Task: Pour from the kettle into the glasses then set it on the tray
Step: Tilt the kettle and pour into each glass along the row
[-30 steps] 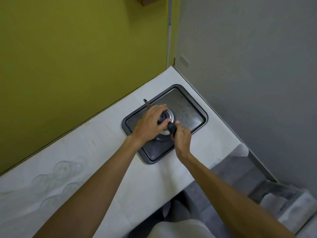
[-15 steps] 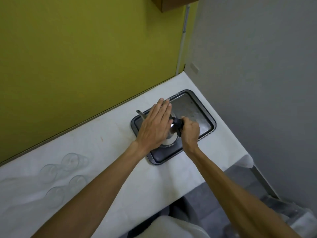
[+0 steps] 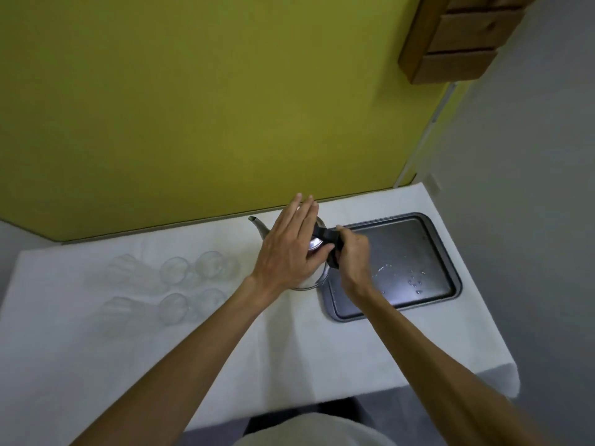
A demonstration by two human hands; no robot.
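A steel kettle [image 3: 259,226] with a thin spout pointing left hangs just left of the dark metal tray [image 3: 446,249], over the white table. My right hand [image 3: 352,257] is shut on its black handle. My left hand [image 3: 291,249] lies flat on the lid, fingers stretched out, hiding most of the kettle's body. Several clear glasses [image 3: 211,264] stand in two rows on the left part of the table, apart from the kettle. The tray holds only water droplets.
The white-covered table [image 3: 306,355] ends at a yellow wall behind and a grey wall on the right. A wooden shelf unit [image 3: 457,37] hangs high at the upper right. The table's front edge is near my body.
The kettle has left the tray and moved left, held by both hands, and now hangs beside the tray, nearer the glasses. My view has swung left.
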